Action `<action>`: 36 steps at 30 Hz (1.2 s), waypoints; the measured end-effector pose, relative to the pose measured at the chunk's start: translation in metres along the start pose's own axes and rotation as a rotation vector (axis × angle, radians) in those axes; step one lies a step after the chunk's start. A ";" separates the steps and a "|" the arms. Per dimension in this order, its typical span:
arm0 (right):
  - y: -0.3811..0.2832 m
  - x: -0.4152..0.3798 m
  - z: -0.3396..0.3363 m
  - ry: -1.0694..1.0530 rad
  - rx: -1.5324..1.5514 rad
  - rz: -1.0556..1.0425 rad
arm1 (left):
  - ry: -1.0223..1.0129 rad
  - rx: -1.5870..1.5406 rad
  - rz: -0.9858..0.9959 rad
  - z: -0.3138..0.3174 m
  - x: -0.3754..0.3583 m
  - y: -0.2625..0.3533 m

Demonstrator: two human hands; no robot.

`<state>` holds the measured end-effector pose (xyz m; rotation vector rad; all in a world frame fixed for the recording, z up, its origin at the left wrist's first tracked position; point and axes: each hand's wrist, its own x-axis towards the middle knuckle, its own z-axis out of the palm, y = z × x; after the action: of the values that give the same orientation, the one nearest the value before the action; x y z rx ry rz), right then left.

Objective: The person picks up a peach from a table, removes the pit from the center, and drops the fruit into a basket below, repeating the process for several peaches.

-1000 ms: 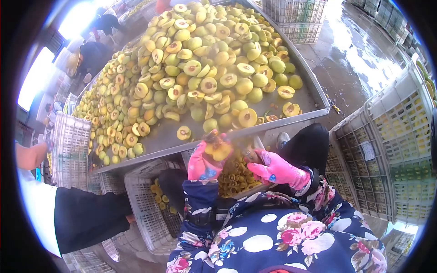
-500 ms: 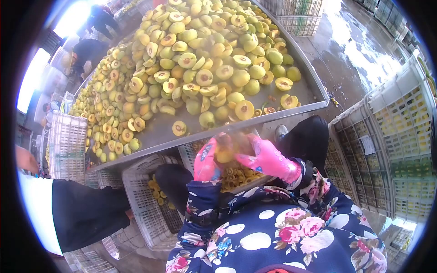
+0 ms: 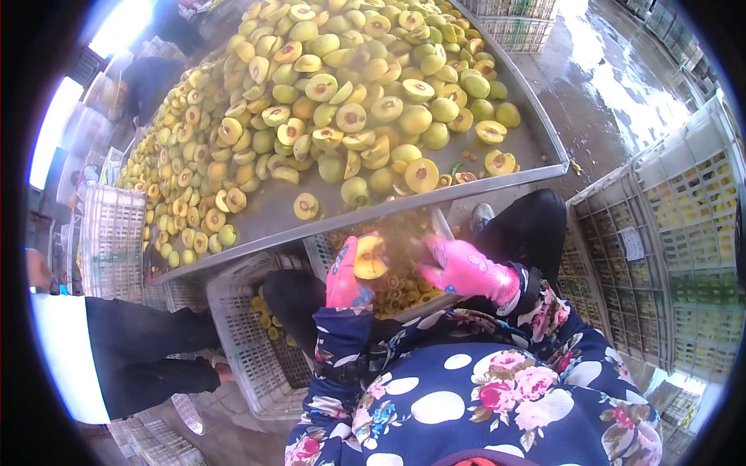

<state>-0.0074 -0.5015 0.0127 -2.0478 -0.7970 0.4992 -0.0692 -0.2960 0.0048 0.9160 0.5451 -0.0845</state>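
Note:
My left hand (image 3: 350,272), in a pink patterned glove, grips a yellow peach half (image 3: 371,258) with its cut face showing. Apart from it on the right is my right hand (image 3: 466,270), also gloved in pink. Its fingers are curled in towards the peach, but a blurred patch hides what they hold, if anything. Beneath both hands is a crate (image 3: 318,255) with small yellow-brown fruit pieces (image 3: 404,297) inside. Just beyond, a metal table (image 3: 268,242) carries a big heap of green-yellow peaches (image 3: 350,116), many cut in half with reddish-brown centres.
A white crate (image 3: 233,334) with some fruit pieces stands to my left. Tall stacked crates (image 3: 688,233) rise close on my right, and another stack (image 3: 113,241) stands at the table's left. A person in dark trousers (image 3: 148,349) is at my left. The floor (image 3: 579,93) looks wet.
My hands have moved apart, and the peach half now shows clearly in my left hand. My right hand has drawn back slightly to the right. The view has shifted a little.

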 end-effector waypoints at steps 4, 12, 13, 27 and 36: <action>-0.005 -0.001 0.001 -0.070 -0.004 -0.074 | 0.006 -0.053 0.000 0.006 -0.003 0.001; -0.030 -0.007 0.006 -0.215 0.260 0.155 | 0.006 -0.077 0.120 0.007 0.000 -0.011; -0.029 -0.007 0.009 -0.193 0.291 0.133 | 0.003 -0.083 0.144 0.007 0.001 -0.014; -0.038 -0.006 0.026 -0.119 0.225 0.218 | 0.089 -0.029 0.301 0.018 0.005 -0.028; -0.021 -0.005 0.044 -0.127 0.105 0.023 | 0.220 -0.009 0.294 0.020 0.013 -0.039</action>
<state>-0.0447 -0.4708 0.0067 -1.9449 -0.8049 0.6753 -0.0615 -0.3332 -0.0200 0.9937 0.6075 0.2872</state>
